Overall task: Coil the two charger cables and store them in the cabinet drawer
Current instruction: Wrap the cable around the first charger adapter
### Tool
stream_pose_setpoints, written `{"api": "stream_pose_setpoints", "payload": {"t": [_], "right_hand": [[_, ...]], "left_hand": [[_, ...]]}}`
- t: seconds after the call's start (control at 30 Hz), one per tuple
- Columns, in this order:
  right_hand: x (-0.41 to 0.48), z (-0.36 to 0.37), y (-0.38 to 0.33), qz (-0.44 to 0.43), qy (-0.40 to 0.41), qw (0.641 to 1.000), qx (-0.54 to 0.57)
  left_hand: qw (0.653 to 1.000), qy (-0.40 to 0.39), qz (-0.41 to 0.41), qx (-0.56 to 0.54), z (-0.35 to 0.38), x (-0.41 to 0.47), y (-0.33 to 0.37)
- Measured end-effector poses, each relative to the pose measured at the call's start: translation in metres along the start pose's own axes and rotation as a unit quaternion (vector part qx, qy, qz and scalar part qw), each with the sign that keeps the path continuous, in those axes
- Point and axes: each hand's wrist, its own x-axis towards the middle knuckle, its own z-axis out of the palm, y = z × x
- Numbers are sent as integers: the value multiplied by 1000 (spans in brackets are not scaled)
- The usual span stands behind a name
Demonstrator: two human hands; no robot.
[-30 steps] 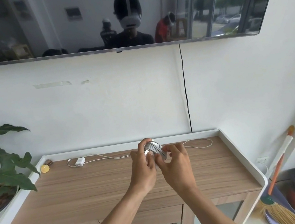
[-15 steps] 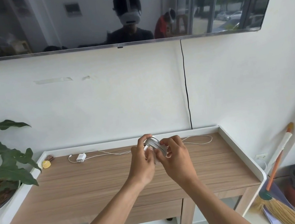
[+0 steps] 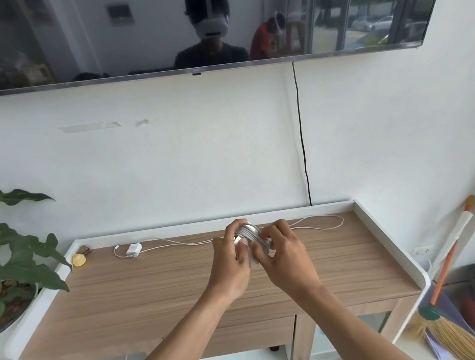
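both hands [image 3: 262, 254] slightly lower, fingers curled tight round coiled cable [image 3: 249, 233]

Tabletop [image 3: 154, 294] bare toward 6 and 8 o'clock; loose cable [image 3: 319, 223] at 12–2, charger plug [image 3: 133, 249] at 10.

Wooden cabinet top [image 3: 160, 291] bears a loose charger cable [image 3: 178, 242] and a yellow object [image 3: 79, 260].

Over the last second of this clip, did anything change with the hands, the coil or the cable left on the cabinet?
Hardly anything. Both hands, left hand and right hand, keep gripping the coiled cable above the cabinet top, with only small finger shifts. The second charger cable stays spread along the back edge, its white plug unmoved. The view itself drifted slightly.
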Motion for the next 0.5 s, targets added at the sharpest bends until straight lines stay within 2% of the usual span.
{"api": "stream_pose_setpoints", "payload": {"t": [0.27, 0.5], "right_hand": [[-16, 9, 10, 16, -4, 998, -57], [-12, 8, 13, 58, 19, 993, 101]], "left_hand": [[999, -18, -33, 15, 14, -6, -22], [996, -41, -57, -61, 15, 7, -11]]}}
